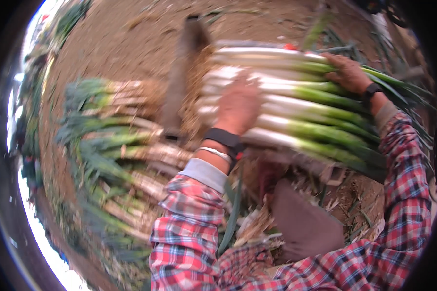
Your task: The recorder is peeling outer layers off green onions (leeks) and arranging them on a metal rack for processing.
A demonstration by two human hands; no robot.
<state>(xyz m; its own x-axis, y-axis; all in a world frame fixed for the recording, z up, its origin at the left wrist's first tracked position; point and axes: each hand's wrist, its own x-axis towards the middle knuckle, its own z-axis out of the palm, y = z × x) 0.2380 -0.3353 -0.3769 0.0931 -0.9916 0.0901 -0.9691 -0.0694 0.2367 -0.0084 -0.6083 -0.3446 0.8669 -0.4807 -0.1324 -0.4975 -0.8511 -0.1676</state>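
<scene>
A row of leeks (pixel 286 104) lies side by side in front of me, white stems to the left and green parts to the right, with straw-coloured roots (pixel 196 89) at the left end. My left hand (pixel 240 102) lies flat across the white stems, fingers stretched out and blurred. At the far right of the row, my right hand (pixel 347 72) rests on the green part of the farthest leeks, thumb and fingers apart. The leeks rest on a low frame, whose metal end (pixel 333 173) shows at the near side. A small red thing (pixel 290 46) sits at the far edge.
A brownish bar (pixel 179 72) stands at the root end. Untrimmed leeks (pixel 131 140) with roots lie in rows on the soil to the left. Loose leaves and peelings (pixel 257 223) litter the ground by my knee (pixel 306 218). More greens (pixel 70 19) lie at the far left.
</scene>
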